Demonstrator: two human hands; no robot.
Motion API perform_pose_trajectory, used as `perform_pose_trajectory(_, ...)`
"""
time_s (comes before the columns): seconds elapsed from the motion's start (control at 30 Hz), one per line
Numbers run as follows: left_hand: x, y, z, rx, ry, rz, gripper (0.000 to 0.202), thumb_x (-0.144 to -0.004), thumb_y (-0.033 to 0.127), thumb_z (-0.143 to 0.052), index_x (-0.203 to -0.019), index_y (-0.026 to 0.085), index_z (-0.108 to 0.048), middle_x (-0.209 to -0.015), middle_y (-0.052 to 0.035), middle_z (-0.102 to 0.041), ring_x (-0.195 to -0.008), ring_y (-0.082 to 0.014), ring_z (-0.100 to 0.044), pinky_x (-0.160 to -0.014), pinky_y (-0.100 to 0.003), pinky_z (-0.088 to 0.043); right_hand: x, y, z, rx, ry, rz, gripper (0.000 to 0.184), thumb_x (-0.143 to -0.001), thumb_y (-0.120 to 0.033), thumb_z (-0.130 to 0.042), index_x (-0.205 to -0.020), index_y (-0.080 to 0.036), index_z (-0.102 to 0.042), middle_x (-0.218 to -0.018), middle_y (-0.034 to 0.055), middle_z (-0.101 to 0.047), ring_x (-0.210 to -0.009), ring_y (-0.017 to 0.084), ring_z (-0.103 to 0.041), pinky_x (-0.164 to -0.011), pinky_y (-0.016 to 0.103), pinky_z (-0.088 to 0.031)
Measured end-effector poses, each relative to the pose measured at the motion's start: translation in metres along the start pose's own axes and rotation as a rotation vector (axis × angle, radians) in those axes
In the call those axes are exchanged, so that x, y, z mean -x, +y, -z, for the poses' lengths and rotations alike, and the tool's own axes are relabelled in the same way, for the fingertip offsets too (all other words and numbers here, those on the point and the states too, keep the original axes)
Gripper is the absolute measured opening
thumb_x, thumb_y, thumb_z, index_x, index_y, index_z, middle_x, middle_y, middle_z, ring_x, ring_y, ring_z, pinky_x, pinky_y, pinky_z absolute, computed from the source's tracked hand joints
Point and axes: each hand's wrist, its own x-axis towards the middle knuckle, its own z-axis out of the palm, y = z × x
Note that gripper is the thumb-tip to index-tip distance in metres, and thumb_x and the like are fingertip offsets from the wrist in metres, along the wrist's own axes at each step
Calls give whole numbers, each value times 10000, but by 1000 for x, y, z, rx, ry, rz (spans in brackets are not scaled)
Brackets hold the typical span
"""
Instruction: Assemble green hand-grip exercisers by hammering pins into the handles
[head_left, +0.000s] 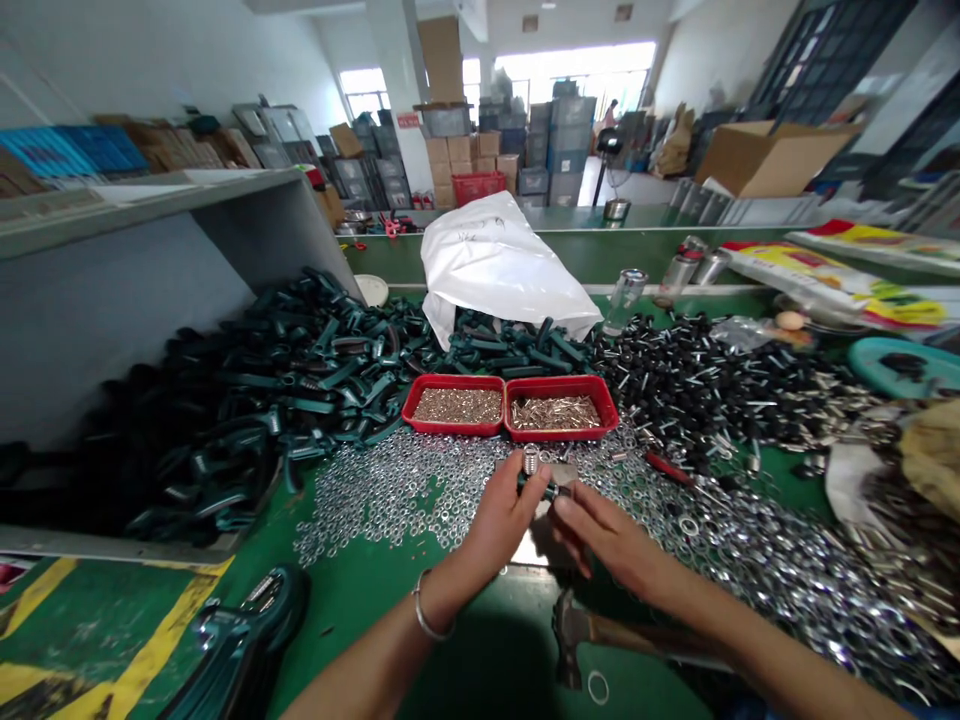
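My left hand [501, 508] is closed on a dark green tool handle, mostly covered by the fingers, with a metal coil spring [531, 460] standing up by the thumb. At the other end of the same handle, the fingers of my right hand [600, 528] are pinched around a small dark part whose kind I cannot make out. A metal plate [534, 545] lies under the hands. Just below them rests a hammer [622, 632] with a wooden handle, and a single metal ring [598, 687] lies beside its head.
Two red trays [504, 428] of small metal pins stand ahead. Loose washers [375, 490] spread around them. Dark green handles [337, 350] are heaped left, black-headed bolts [690, 370] right. Green-handled tools [247, 640] lie at lower left. A white bag [510, 260] sits behind the trays.
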Motion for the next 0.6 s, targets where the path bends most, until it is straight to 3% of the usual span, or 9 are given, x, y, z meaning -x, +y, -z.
perform_pose_trajectory(0.07,-2,0,3,7,-59,-38,261,-978,430,-438,-932,204,-560,-868,-31,-594,-814,-183,-527,-773,-310,-404,1,2,2,9,-68,-51,416,-938,-597,-481,-788,-216,-549,-571,-41,-526,-437,82,-431,-416,200,-352)
perform_pose_trajectory(0.17,-4,-4,5,29,-142,-76,260,-962,434,-471,-928,205,-587,-878,-32,-614,-814,-180,-539,-784,-303,-411,0,5,8,-47,-319,-257,650,-949,-707,-148,-715,-225,-516,-437,-61,-419,-312,87,-279,-330,218,-252)
perform_pose_trajectory(0.2,-5,-8,5,43,-142,-57,261,-955,440,-484,-906,205,-585,-859,-25,-612,-797,-175,-538,-771,-297,-412,-1,5,10,13,-337,-267,678,-941,-717,-120,-707,-225,-523,-440,-48,-440,-308,94,-295,-326,227,-256)
perform_pose_trajectory(0.23,-5,-12,3,64,-127,-19,267,-949,449,-490,-888,205,-579,-837,-16,-607,-776,-169,-538,-754,-291,-412,-3,5,12,134,-275,-208,658,-933,-728,-183,-717,-221,-543,-483,-23,-498,-337,108,-361,-344,239,-292)
perform_pose_trajectory(0.3,-6,-20,-1,129,-89,88,285,-943,470,-489,-864,205,-560,-788,1,-587,-717,-156,-538,-709,-280,-414,-6,5,15,471,-12,52,527,-882,-703,-447,-790,-207,-603,-682,55,-627,-541,169,-550,-475,286,-422)
perform_pose_trajectory(0.37,-6,-25,-5,194,-92,183,302,-949,484,-469,-860,206,-545,-747,13,-565,-666,-150,-536,-673,-275,-419,-9,7,15,716,206,291,422,-812,-626,-632,-832,-204,-626,-844,105,-657,-778,246,-609,-649,354,-480)
perform_pose_trajectory(0.4,-5,-26,-6,200,-98,195,300,-953,480,-462,-861,205,-543,-750,10,-562,-673,-152,-540,-680,-278,-427,-10,9,15,739,233,324,395,-807,-598,-656,-833,-206,-626,-869,110,-656,-829,260,-606,-693,369,-480)
perform_pose_trajectory(0.47,-5,-24,-8,153,-85,121,266,-961,441,-460,-898,202,-558,-841,-18,-583,-796,-175,-564,-777,-298,-447,-10,14,13,631,125,227,390,-885,-588,-558,-804,-211,-618,-782,79,-654,-732,224,-606,-642,344,-478)
perform_pose_trajectory(0.6,-1,-14,-6,20,-54,-104,205,-977,339,-444,-1075,202,-560,-1129,-85,-546,-1101,-212,-508,-1011,-346,-385,-8,16,12,221,-158,-67,601,-993,-602,-260,-753,-182,-617,-566,17,-605,-435,133,-508,-428,252,-383)
